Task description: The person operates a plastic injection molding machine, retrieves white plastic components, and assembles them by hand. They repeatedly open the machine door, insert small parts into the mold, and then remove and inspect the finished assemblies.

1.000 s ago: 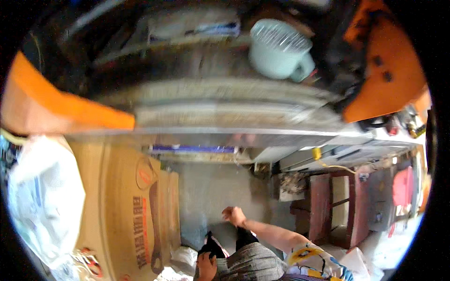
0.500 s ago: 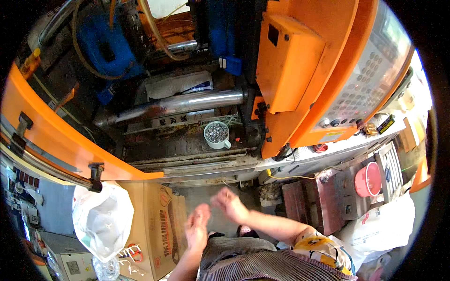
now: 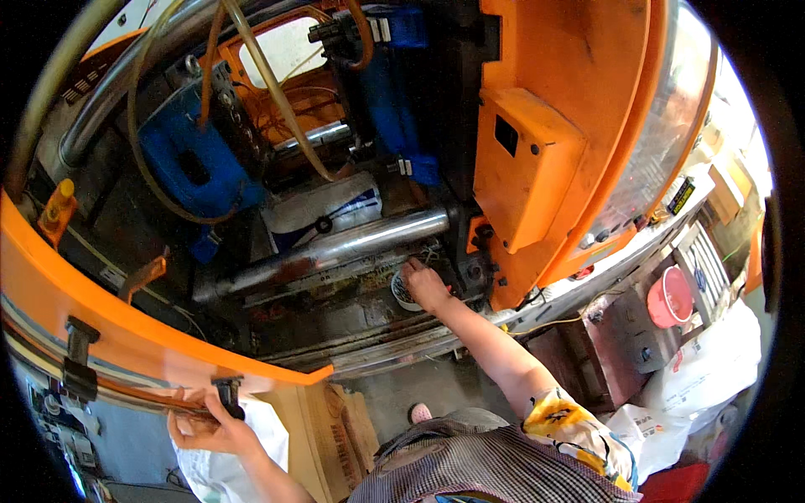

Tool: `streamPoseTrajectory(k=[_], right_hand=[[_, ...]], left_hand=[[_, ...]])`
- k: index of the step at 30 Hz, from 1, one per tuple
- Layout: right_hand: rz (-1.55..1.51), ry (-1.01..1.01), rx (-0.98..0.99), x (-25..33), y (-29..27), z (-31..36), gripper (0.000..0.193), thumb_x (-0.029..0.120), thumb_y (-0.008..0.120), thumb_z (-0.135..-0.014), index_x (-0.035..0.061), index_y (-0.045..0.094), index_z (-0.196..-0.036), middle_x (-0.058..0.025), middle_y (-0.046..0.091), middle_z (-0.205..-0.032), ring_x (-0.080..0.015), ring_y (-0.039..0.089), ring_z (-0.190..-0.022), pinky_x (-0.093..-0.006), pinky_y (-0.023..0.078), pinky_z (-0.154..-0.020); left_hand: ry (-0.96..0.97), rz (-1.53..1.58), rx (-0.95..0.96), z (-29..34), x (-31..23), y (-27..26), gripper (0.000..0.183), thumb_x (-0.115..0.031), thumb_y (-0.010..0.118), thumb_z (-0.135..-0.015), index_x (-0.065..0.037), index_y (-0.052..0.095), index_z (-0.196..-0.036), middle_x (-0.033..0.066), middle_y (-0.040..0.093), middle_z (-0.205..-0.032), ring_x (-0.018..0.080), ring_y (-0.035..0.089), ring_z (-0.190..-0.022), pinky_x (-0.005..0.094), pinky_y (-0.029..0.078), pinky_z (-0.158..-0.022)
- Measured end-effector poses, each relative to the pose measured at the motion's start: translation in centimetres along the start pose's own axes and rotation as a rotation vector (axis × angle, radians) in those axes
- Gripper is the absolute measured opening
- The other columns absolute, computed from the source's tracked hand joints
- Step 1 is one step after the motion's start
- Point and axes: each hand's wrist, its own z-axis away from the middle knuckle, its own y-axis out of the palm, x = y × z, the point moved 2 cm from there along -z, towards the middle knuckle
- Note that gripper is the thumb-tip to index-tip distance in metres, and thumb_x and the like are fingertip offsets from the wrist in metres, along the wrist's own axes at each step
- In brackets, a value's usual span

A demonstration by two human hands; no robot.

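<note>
My right hand reaches into the machine, its fingertips bunched at the mouth of a pale cup of small shiny metal pieces. The hand covers part of the cup, and whatever is between the fingertips is hidden. At the lower left, my left hand is beside a black handle on the orange machine door. Its thumb and fingers are spread, with nothing visible in them. A white plastic bag lies below that hand.
A thick metal bar crosses behind the cup. Beyond it, a small dark ring-shaped thing lies on a white printed sheet. An orange box-shaped housing rises at right. A pink bucket and white sacks stand farther right.
My right hand has gone from in front of my body forward to the cup. My left hand has moved left to the door handle. The view has shifted, and the dark ring-shaped thing now shows.
</note>
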Motion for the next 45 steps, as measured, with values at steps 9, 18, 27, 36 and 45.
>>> streamPoseTrajectory(k=[9,18,27,36,45], right_hand=[[-0.099,-0.130,-0.144,4.8,-5.1,-1.1,0.032,0.008,0.057,-0.080,0.0030,0.053,-0.111,-0.0170,0.052,-0.108,-0.0339,0.049,-0.107,-0.0417,0.047,-0.084],[-0.747,-0.521,-0.520,15.4,-18.3,-9.2,0.029,0.002,0.057,-0.082,0.0034,0.051,-0.111,-0.0147,0.054,-0.094,-0.0274,0.060,-0.076,-0.0348,0.051,-0.067],[-0.886,-0.481,-0.329,13.8,-20.3,-8.5,0.016,0.004,0.056,-0.082,0.0015,0.053,-0.097,-0.0155,0.055,-0.088,-0.0317,0.057,-0.083,-0.0409,0.045,-0.074],[-0.406,-0.543,-0.690,6.1,-24.7,14.1,0.025,-0.002,0.057,-0.078,-0.0015,0.058,-0.104,-0.0102,0.051,-0.073,-0.0218,0.053,-0.056,-0.0317,0.042,-0.045],[-0.314,-0.237,-0.854,-0.9,-27.1,24.1,0.025,-0.004,0.062,-0.076,-0.0001,0.059,-0.100,-0.0060,0.049,-0.060,-0.0187,0.051,-0.047,-0.0297,0.040,-0.041]], left_hand=[[-0.414,0.103,0.159,-0.6,0.3,-1.0,0.023,-0.017,0.054,-0.091,0.004,0.048,-0.098,0.0036,0.046,-0.058,0.0082,0.044,-0.051,0.0226,0.037,-0.054],[-0.452,0.358,0.341,1.8,-2.8,0.8,0.024,-0.013,0.053,-0.089,0.006,0.044,-0.101,0.0043,0.045,-0.056,0.0114,0.047,-0.047,0.0251,0.041,-0.049],[-0.537,0.794,0.677,4.4,-8.0,5.1,0.011,-0.013,0.047,-0.093,-0.005,0.043,-0.087,0.0047,0.039,-0.048,0.0142,0.039,-0.036,0.0312,0.044,-0.039],[-0.532,0.907,0.879,8.3,-16.6,11.0,0.021,-0.018,0.048,-0.094,-0.006,0.037,-0.079,0.0015,0.036,-0.045,0.0105,0.038,-0.034,0.0268,0.043,-0.038],[-0.587,1.073,0.963,12.1,-24.3,15.8,0.020,-0.010,0.051,-0.092,-0.003,0.039,-0.078,0.0028,0.040,-0.049,0.0103,0.043,-0.038,0.0282,0.044,-0.042]])
